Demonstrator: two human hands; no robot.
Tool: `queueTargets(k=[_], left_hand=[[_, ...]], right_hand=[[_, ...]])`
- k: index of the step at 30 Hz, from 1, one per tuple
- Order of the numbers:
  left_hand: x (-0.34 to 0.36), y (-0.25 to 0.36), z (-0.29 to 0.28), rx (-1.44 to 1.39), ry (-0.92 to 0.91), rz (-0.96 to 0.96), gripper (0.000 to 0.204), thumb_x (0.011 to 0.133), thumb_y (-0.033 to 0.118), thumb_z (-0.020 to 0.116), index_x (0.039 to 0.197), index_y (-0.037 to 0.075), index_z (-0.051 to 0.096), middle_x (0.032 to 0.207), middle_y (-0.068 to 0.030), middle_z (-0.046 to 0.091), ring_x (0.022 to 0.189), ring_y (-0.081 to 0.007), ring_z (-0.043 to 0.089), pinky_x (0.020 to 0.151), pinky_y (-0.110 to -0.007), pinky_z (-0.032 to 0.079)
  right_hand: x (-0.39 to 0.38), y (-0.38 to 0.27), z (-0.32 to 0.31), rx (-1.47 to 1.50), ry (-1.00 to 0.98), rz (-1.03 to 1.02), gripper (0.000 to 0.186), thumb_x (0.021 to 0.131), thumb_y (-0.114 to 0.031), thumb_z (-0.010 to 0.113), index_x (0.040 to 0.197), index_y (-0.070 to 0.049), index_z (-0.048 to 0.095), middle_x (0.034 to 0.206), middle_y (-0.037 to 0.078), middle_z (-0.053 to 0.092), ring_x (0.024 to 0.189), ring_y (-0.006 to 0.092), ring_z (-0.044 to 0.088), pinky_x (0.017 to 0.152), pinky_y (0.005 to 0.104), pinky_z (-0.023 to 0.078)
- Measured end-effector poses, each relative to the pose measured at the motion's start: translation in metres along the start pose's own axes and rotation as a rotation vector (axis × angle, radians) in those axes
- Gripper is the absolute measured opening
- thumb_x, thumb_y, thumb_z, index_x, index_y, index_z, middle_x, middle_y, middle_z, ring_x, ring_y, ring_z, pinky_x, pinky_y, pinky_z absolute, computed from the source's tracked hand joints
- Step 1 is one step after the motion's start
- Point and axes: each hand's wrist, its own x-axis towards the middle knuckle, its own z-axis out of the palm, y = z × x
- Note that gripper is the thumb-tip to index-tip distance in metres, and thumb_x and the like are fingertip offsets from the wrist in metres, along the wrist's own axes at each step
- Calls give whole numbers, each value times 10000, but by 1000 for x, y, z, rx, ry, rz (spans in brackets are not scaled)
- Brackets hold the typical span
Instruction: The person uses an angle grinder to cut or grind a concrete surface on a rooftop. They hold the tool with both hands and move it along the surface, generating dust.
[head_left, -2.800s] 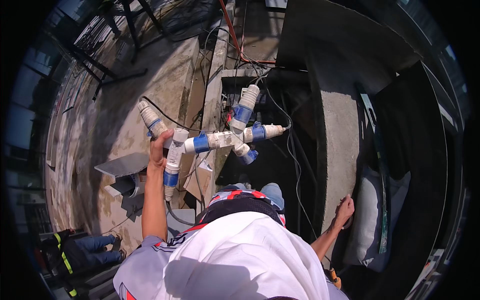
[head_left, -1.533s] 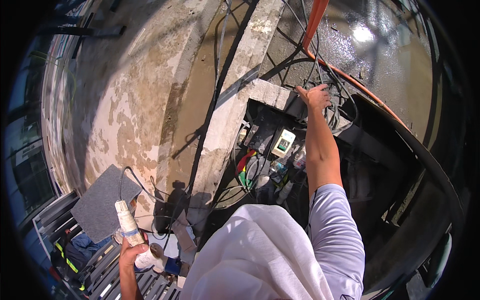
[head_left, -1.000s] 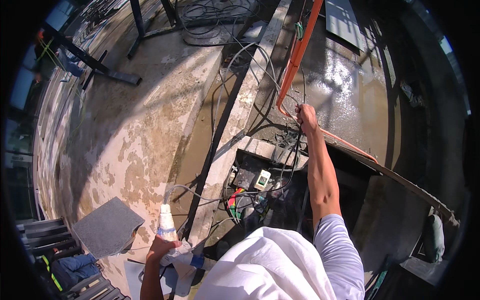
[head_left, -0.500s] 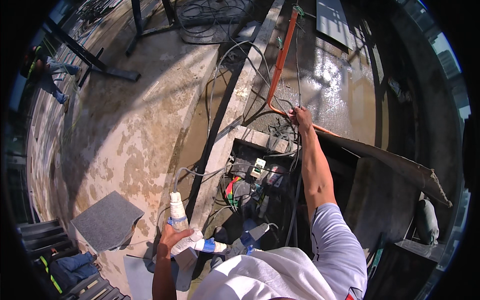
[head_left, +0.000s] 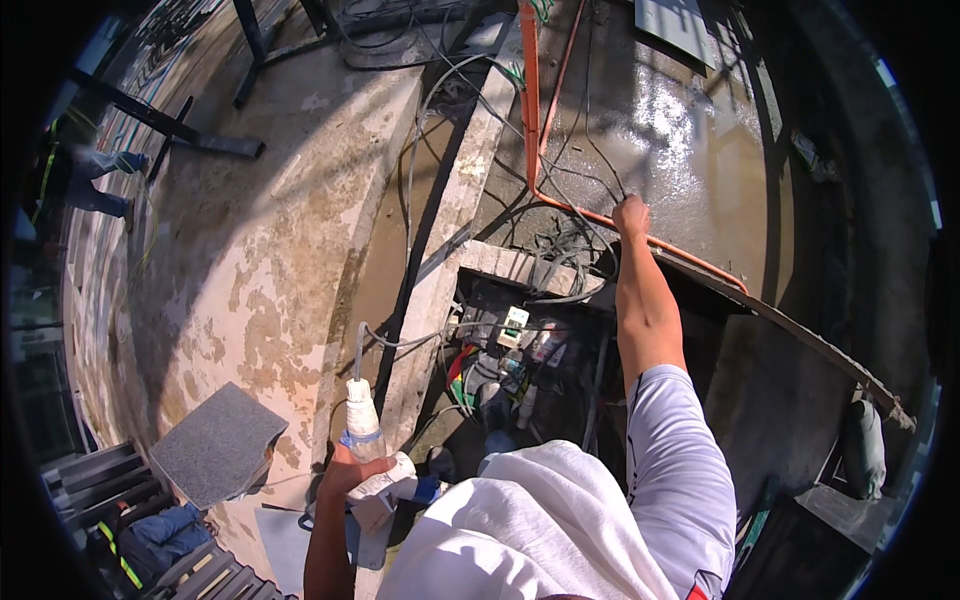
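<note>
My left hand (head_left: 358, 466) is closed on a white-and-blue plug connector assembly (head_left: 385, 480) low on the left, with a grey cable rising from its top plug (head_left: 360, 400). My right arm stretches forward, and my right hand (head_left: 631, 216) is closed on a thin dark cable (head_left: 604, 162) that runs up over the wet floor (head_left: 700, 180), just above an orange conduit (head_left: 710, 270). Below it a tangle of cables (head_left: 562, 265) lies on a concrete ledge (head_left: 485, 257). In the pit underneath are a small boxed switch (head_left: 513, 328) and assorted gear. White cloth hides part of the assembly.
A concrete beam (head_left: 460, 190) runs forward beside a stained slab (head_left: 270, 230). A grey square tile (head_left: 218, 443) and dark slats (head_left: 85, 480) lie at lower left. Another person's legs (head_left: 100, 185) show at upper left. A sheet edge (head_left: 790, 340) crosses the right side.
My right hand has gone from beside my body to reaching forward, closed on the cable, and lately moved rightward. My left hand still holds the assembly, now lower in view. The view has shifted.
</note>
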Motion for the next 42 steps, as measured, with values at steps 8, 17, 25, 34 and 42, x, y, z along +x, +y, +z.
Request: queueTargets(k=[8, 17, 25, 34, 42], left_hand=[[34, -9, -3, 157, -132, 9, 1018, 732, 355, 1045, 1551, 17, 545, 1412, -135, 695, 1276, -257, 651, 1127, -418, 508], [-44, 68, 1, -6, -87, 87, 861, 748, 304, 1019, 1468, 18, 643, 1274, -107, 756, 1151, -208, 696, 1062, -376, 533], [-122, 21, -33, -75, -22, 269, 656, 776, 313, 968, 1298, 2, 720, 1166, -114, 775, 1073, -225, 727, 999, -395, 566], [-179, -64, -76, -199, -23, 450, 559, 769, 273, 948, 1198, -14, 734, 1073, -101, 778, 952, -230, 734, 876, -388, 589], [-216, -145, -98, -350, -51, 332, 464, 766, 194, 965, 1120, 15, 726, 1022, -98, 780, 899, -206, 755, 817, -395, 613]], right_hand=[[110, 0, -36, 1135, -1, 131, 219, 1057, -190, 719, 1136, 14, 741, 909, 112, 763, 714, 156, 680, 628, 303, 569], [29, -296, -354, 1635, -475, -292, 155, 1131, -149, 664, 1112, 4, 654, 1003, 68, 712, 699, 89, 540, 577, 251, 429], [-253, -435, -426, 1096, -509, -497, 161, 1105, -145, 645, 978, -44, 648, 850, 6, 624, 634, 77, 495, 546, 260, 371], [-479, -438, -453, 930, -389, -610, 197, 1108, -208, 659, 974, -65, 675, 875, -22, 628, 693, 54, 505, 579, 245, 385], [-658, -375, -501, 827, -449, -637, 224, 1155, -216, 619, 994, -71, 679, 855, -56, 575, 701, 37, 466, 600, 235, 359]])
